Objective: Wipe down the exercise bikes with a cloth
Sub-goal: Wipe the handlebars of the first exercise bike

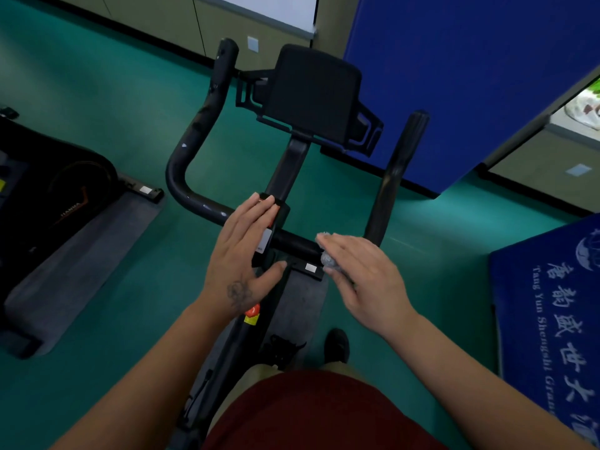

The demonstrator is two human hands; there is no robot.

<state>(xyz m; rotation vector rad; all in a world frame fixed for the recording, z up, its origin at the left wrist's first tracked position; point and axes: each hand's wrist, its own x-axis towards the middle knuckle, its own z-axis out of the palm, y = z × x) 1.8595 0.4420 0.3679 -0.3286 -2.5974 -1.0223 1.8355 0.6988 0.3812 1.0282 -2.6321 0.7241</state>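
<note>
cloth (329, 256) sits bunched under your right hand (363, 280), its grip curled round it against the right side of the exercise bike's handlebar (298, 245). your left hand (242, 248) lies flat, fingers straight and together, on the centre clamp (281, 211) below the console (313, 95).

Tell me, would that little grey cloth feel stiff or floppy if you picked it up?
Probably floppy: the grey cloth bunches into a wad under the right hand. Likely light too, since the fingers lie relaxed over it. It seems unlikely to slide off the handlebar.
</note>
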